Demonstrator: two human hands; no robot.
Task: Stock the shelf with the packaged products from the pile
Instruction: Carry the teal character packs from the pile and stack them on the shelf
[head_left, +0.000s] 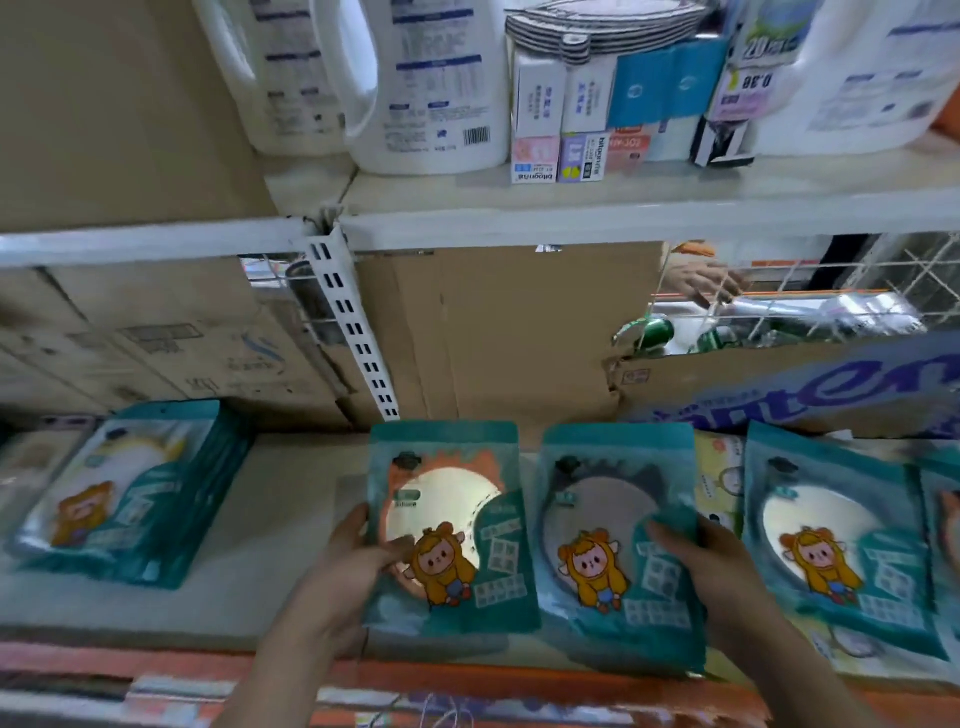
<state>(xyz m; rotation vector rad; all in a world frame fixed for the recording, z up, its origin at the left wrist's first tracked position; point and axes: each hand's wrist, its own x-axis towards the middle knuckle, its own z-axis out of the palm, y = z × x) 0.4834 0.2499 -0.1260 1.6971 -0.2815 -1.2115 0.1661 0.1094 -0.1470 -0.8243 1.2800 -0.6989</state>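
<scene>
A pale lower shelf (291, 519), backed by brown cartons (156, 343), sits beneath an upper shelf (623, 208) holding white detergent jugs (431, 104) and small boxes (561, 104). A purple tag (753, 83) reads "0.38", and a torn carton (805, 395) bears large blue letters, cut off. Teal pouches show a yellow-hooded cartoon figure and a round shiny disc — a stack (130, 493) lies at left, another pouch (831, 535) at right — while the left hand (332, 571) grips an orange-rimmed pouch (447, 525) and the right hand (711, 561) a grey-rimmed pouch (608, 525), thumbs in front, side by side over the shelf's front.
</scene>
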